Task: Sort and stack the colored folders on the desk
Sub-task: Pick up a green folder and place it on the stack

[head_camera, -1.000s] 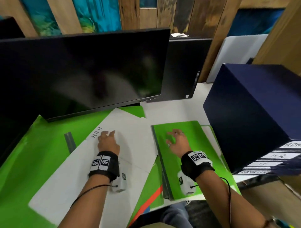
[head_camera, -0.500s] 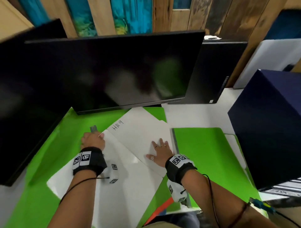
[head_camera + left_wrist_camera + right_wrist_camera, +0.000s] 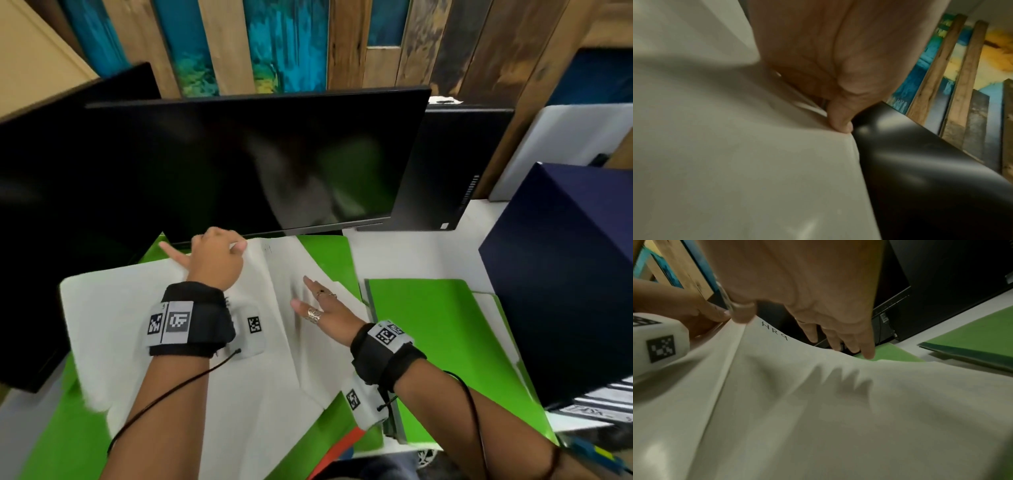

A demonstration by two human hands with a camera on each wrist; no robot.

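Two hands meet white folder (image 3: pixel 212 359): left hand (image 3: pixel 212 260) pinches its edge, right hand (image 3: pixel 322 313) hovers flat.

Two dark monitors (image 3: pixel 239 161) are sitting on a white desk (image 3: pixel 411 257), wood planks with teal paint (image 3: pixel 274 44) are lining the wall behind, big navy box (image 3: pixel 565 274) sitting right.
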